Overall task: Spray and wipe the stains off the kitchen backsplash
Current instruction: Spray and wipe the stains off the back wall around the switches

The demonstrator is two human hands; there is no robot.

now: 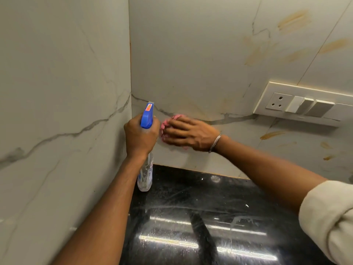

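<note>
ok so from my feed: left hand [140, 135] is wrapped tight round the neck of the spray bottle [146, 169], fingers curled just under the blue trigger head, nozzle pointing at the back wall near the corner. The bottle is clear with a bit of label showing. It hangs upright below the fist with its base down by the tabletop [191, 197], and I can't tell from here whether it's actually touching.

Right hand [188, 133] is flat, fingers pretty much straight and together, pressing a pink cloth [176, 117] against the backsplash [191, 64]. The cloth is mostly hidden under the palm, only bits poke out past the fingertips and along the upper edge. The two hands are just beside each other, right fingertips almost at the left knuckles, low on the wall near the corner and a little above the tabletop. There's a thin metal bracelet [215, 143] on the right wrist and a rolled-up cream sleeve [328, 217] further up that arm.

The backsplash is pale marble-look tile with grey veins, one of them running right behind the cloth. The orange-brown stains [293, 21] are up at the top right, well apart from the cloth, with a few more smears low on the right. Between those two lots sits a cream switch plate [305, 104] with a socket and a few rockers. The tabletop is glossy black stone, streaky, with light strips reflecting in it. Side wall [57, 73] on the left is the same tile
</note>
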